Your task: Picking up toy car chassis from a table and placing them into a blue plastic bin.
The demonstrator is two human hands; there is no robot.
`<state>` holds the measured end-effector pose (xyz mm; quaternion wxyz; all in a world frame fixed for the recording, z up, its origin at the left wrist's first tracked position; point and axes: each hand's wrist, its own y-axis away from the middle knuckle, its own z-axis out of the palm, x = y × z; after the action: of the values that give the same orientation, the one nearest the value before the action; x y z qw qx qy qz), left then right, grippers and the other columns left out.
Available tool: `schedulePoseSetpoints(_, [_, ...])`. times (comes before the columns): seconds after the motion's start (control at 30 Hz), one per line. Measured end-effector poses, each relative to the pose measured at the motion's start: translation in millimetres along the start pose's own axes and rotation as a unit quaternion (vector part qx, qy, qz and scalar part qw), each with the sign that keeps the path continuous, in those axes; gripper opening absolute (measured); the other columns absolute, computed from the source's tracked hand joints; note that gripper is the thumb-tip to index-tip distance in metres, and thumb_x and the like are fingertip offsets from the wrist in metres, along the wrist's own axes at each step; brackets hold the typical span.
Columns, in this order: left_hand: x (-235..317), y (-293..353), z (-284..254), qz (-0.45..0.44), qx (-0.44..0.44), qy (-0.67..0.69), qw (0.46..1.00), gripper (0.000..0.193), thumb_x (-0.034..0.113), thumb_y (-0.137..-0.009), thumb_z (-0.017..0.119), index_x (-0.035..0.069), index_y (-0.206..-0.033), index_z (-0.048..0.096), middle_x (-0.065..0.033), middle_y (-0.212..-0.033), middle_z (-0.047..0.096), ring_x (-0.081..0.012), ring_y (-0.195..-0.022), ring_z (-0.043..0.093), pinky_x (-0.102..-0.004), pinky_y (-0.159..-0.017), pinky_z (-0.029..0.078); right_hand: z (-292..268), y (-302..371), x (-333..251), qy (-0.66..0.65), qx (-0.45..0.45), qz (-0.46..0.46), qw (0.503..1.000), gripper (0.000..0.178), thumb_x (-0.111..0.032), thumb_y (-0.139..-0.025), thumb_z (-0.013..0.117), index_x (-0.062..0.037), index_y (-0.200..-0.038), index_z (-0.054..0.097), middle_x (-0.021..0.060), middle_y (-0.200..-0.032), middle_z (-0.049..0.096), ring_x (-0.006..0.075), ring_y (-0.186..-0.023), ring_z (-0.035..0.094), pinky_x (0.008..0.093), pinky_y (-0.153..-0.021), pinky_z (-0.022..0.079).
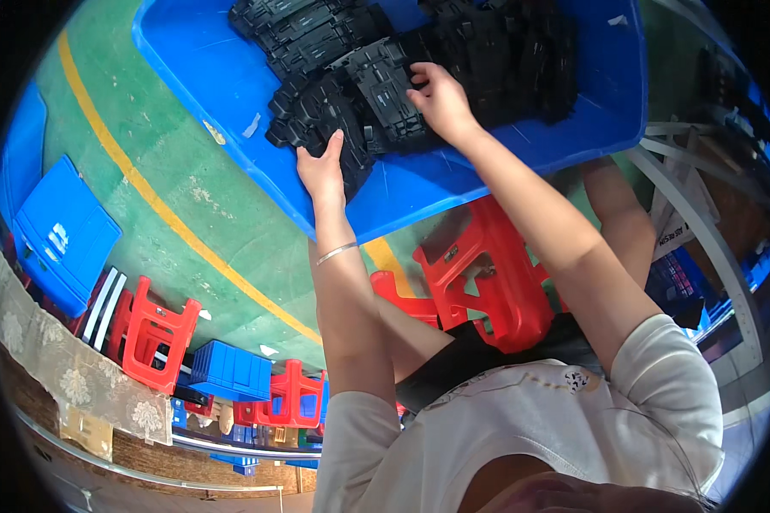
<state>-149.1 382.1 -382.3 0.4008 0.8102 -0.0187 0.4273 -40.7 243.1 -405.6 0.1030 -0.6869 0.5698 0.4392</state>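
Inside a big blue plastic bin point(231, 152) lie many black moulded plastic parts point(316, 34), stacked in rows. My left hand point(322, 173) is at the near left end of the pile, against a curved black part point(344, 124). Its thumb and a finger are spread apart; the other fingers are hardly visible. My right hand point(445, 104) reaches over the near middle of the pile, fingers loosely bent and apart. Its fingertips are at the right edge of a flat, ribbed black part point(387, 90); I cannot see them wrapped round it.
A red plastic stool point(496, 291) stands below the bin, close to my legs. Further red stools point(158, 333) and blue crates point(64, 235) are at the left. A yellow line point(158, 205) crosses the green floor. At the right is a pale metal frame point(701, 222).
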Motion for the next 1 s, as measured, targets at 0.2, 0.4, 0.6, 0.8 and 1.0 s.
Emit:
schedulePoseSetpoints(0.2, [3, -2, 6, -0.044, -0.013, 0.050, 0.998, 0.047, 0.005, -0.063, 0.064, -0.003, -0.104, 0.043, -0.0113, -0.098, 0.052, -0.0184, -0.085, 0.051, -0.0262, -0.077, 0.039, 11, -3, -6, 0.117, 0.009, 0.036, 0.992, 0.028, -0.015, -0.061, 0.063, -0.0037, -0.086, 0.053, 0.0106, -0.073, 0.050, 0.0203, -0.067, 0.051, 0.0290, -0.060, 0.042])
schedulePoseSetpoints(0.4, [-16, -38, -1, -0.107, -0.109, 0.113, 0.982, 0.055, 0.010, -0.060, 0.067, -0.003, -0.107, 0.040, -0.0116, -0.098, 0.051, -0.0201, -0.085, 0.050, -0.0283, -0.075, 0.040, -62, 9, 4, -0.373, -0.051, 0.197, 0.905, 0.015, -0.017, -0.075, 0.054, -0.0077, -0.084, 0.047, 0.0000, -0.076, 0.046, 0.0085, -0.073, 0.047, 0.0239, -0.064, 0.042])
schedulePoseSetpoints(0.6, [-4, -45, -7, -0.128, -0.178, 0.076, 0.973, 0.046, 0.013, -0.061, 0.067, 0.002, -0.100, 0.044, -0.0083, -0.094, 0.053, -0.0170, -0.082, 0.051, -0.0285, -0.071, 0.041, -122, 16, 39, -0.541, -0.033, 0.228, 0.809, 0.019, -0.014, -0.080, 0.047, -0.0101, -0.098, 0.043, 0.0020, -0.089, 0.051, 0.0130, -0.082, 0.050, 0.0280, -0.072, 0.042])
schedulePoseSetpoints(0.8, [-9, -40, 2, -0.109, -0.134, 0.081, 0.982, 0.046, 0.012, -0.061, 0.067, 0.001, -0.099, 0.045, -0.0079, -0.091, 0.054, -0.0169, -0.078, 0.052, -0.0274, -0.069, 0.041, -116, 13, 46, -0.532, -0.013, 0.242, 0.811, 0.025, -0.015, -0.081, 0.045, -0.0102, -0.105, 0.042, 0.0026, -0.094, 0.052, 0.0124, -0.085, 0.050, 0.0246, -0.071, 0.042])
schedulePoseSetpoints(1.0, [-25, -38, 10, -0.012, -0.063, 0.047, 0.997, 0.039, 0.011, -0.060, 0.069, -0.001, -0.091, 0.048, -0.0080, -0.082, 0.056, -0.0176, -0.072, 0.054, -0.0270, -0.066, 0.042, -107, 13, 41, -0.514, -0.011, 0.269, 0.815, 0.025, -0.014, -0.080, 0.046, -0.0073, -0.104, 0.043, 0.0034, -0.095, 0.050, 0.0135, -0.087, 0.048, 0.0241, -0.074, 0.039])
